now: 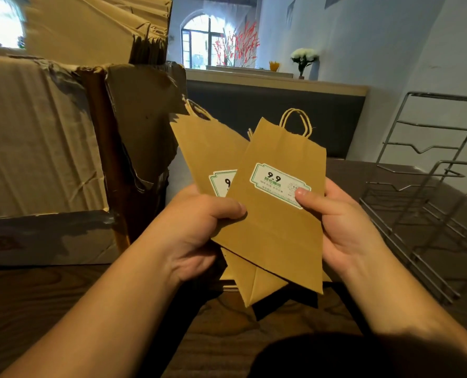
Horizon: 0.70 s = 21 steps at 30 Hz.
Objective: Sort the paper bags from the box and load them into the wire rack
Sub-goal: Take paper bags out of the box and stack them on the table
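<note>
Two flat brown paper bags with twine handles and white-green "9.9" labels are fanned out in front of me. The front bag overlaps the rear bag, which leans left. My left hand grips the bags at their left edge, thumb on top. My right hand pinches the front bag's right side, thumb on its label. A worn cardboard box stands at the left. The wire rack stands at the right on the table.
A dark wood-grain table lies under my arms. Behind it runs a dark counter with a light top, carrying a vase of white flowers. The box's torn flaps stick out toward the bags.
</note>
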### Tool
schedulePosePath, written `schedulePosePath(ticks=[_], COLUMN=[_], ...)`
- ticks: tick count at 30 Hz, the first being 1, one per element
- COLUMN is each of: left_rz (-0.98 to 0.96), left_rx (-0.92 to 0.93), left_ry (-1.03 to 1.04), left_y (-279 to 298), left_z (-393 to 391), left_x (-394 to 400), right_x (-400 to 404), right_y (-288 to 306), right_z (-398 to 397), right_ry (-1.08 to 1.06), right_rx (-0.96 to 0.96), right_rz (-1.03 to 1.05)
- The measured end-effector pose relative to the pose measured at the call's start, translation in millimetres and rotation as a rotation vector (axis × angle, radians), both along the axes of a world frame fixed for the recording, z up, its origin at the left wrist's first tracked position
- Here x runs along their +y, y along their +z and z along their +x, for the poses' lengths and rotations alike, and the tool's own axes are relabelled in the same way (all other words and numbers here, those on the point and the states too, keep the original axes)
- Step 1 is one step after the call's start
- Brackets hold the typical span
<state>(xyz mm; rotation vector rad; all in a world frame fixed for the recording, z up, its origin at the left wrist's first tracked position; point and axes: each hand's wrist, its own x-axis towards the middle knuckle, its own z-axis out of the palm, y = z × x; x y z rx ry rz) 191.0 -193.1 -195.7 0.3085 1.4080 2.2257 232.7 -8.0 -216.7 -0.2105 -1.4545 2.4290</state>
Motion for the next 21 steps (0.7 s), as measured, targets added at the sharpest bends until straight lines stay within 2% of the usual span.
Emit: schedulePosePath(ticks=[4, 8, 10, 16, 18, 21], left_rz=[0.009, 0.028, 0.031, 0.059, 0.070, 0.031], left_rx=[0.036, 0.052, 0.051, 0.009, -0.011, 0.020], left_ry=[0.005, 0.039, 0.042, -0.011, -0.034, -0.002], left_y=[-1.6, -2.0, -2.2, -3.8, -4.3, -6.5], left_z=[0.2, -1.7, -2.1, -1.1, -0.6, -1.1], left_x=[1.3, 1.2, 1.1, 3.8, 4.8, 5.6], right_x=[2.7, 10.3, 7.4, 0.6, 1.6, 2.0], right_y=[3.0, 0.6, 1.0, 6.6, 9.3, 8.1], right_z=[-0.3, -2.3, -3.5, 5.7, 10.2, 7.5], right_ry=[-0.202, -0.461, -0.424, -0.117, -0.070, -0.117], right_rx=[0.033, -0.065, -0.088, 0.043, 0.066, 0.082], right_rz=[0.106, 0.246, 0.225, -0.180, -0.230, -0.227])
